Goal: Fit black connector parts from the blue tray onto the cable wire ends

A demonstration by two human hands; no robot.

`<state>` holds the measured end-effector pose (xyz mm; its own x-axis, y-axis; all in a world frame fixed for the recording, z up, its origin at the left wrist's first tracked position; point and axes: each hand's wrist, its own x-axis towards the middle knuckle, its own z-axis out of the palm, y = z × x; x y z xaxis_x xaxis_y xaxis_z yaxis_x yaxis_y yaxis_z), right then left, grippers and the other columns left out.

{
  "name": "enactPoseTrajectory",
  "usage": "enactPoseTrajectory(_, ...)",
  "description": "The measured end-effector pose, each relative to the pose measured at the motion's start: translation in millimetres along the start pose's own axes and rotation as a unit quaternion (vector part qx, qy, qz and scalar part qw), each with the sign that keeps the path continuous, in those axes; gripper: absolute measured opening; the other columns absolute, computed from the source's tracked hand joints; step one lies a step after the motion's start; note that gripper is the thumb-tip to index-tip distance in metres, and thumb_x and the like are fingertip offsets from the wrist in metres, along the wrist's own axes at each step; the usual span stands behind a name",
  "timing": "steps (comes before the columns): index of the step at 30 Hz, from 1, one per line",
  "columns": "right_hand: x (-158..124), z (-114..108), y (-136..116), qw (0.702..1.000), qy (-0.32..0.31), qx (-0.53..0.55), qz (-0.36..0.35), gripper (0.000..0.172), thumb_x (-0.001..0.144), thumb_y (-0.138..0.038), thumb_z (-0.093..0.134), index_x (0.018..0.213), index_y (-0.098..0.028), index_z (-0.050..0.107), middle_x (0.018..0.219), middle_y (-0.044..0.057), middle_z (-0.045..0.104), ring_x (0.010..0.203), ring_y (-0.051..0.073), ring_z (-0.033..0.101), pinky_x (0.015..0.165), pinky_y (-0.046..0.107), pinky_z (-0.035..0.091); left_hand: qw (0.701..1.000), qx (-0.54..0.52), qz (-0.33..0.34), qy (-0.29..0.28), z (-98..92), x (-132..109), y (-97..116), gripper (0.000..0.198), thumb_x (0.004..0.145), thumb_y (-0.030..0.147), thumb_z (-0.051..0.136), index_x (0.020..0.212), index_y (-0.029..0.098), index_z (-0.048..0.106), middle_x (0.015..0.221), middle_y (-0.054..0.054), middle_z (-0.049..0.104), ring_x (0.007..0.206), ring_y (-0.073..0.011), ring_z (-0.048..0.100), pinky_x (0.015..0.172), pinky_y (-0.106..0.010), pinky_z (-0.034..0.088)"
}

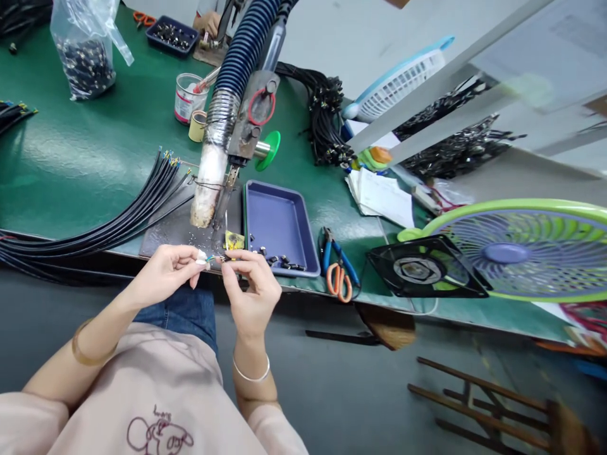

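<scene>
My left hand point(173, 266) is closed in a pinch at the table's front edge, with a white bit at its fingertips. Thin blue-green wires point(210, 258) show between those fingertips and my right hand point(253, 284). My right hand pinches a small dark connector point(224, 258) at the wires' other end; fingers hide most of it. Just above hang the soldering machine's tip point(219, 218) and a whitish hose end point(203, 205). Right beside is a blue tray point(279, 215) with several small black connectors point(286, 262) along its near side. A bundle of black cables point(118, 221) lies to the left.
Pliers point(342, 253) and orange-handled scissors point(338, 282) lie right of the tray. Farther right are a black fan point(422, 268) and a green fan point(512, 253). A paste tub point(186, 104) and a bag of parts point(88, 66) stand behind. A co-worker's hand point(207, 24) is at the far side.
</scene>
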<state>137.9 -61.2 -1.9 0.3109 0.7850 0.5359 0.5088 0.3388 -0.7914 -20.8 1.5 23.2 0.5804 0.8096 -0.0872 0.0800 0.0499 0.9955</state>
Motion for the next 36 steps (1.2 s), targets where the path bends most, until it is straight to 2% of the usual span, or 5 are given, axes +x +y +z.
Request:
enactPoseTrajectory(12,1,2,5,0.990,-0.054,0.075,0.105,0.008,0.089,-0.023,0.068,0.085,-0.024,0.075,0.100,0.005,0.076,0.092,0.017,0.074,0.073,0.030,0.064,0.999,-0.043,0.000,0.031,5.4,-1,-3,0.034,0.082,0.044,0.076,0.073,0.013,0.065,0.058,0.000,0.061,0.055,-0.0089,0.055,0.058,-0.021,0.047)
enactPoseTrajectory(17,0,3,7,0.982,-0.061,0.128,0.122,0.008,0.087,-0.020,0.069,0.087,-0.024,0.076,0.102,0.003,0.075,0.092,0.015,0.074,0.076,0.027,0.064,0.999,-0.040,0.001,0.029,5.9,-1,-6,0.030,0.083,0.041,0.076,0.078,0.012,0.067,0.060,-0.001,0.063,0.055,-0.0097,0.057,0.058,-0.021,0.048)
enactPoseTrajectory(26,1,4,12,0.976,-0.085,0.135,0.145,0.005,0.086,-0.024,0.069,0.085,-0.023,0.074,0.103,0.004,0.076,0.089,0.016,0.074,0.074,0.029,0.065,0.999,-0.026,0.012,0.023,4.9,-2,-10,0.016,0.085,0.027,0.069,0.077,0.013,0.068,0.062,-0.001,0.063,0.057,-0.0093,0.058,0.058,-0.020,0.047)
enactPoseTrajectory(32,0,5,11,0.979,-0.080,0.124,0.141,0.006,0.086,-0.025,0.067,0.082,-0.023,0.071,0.103,0.005,0.076,0.089,0.017,0.074,0.073,0.030,0.064,0.999,0.010,0.027,0.018,6.0,-4,-9,0.022,0.088,0.028,0.065,0.072,0.013,0.067,0.061,-0.001,0.063,0.056,-0.0095,0.056,0.057,-0.020,0.045)
enactPoseTrajectory(36,-3,11,8,0.982,-0.060,0.109,0.142,0.009,0.087,-0.027,0.066,0.079,-0.022,0.068,0.105,0.006,0.075,0.089,0.019,0.075,0.074,0.033,0.065,0.996,0.067,0.043,0.040,8.7,-5,-8,0.031,0.093,0.032,0.062,0.068,0.014,0.063,0.058,0.000,0.061,0.054,-0.0083,0.051,0.054,-0.020,0.039)
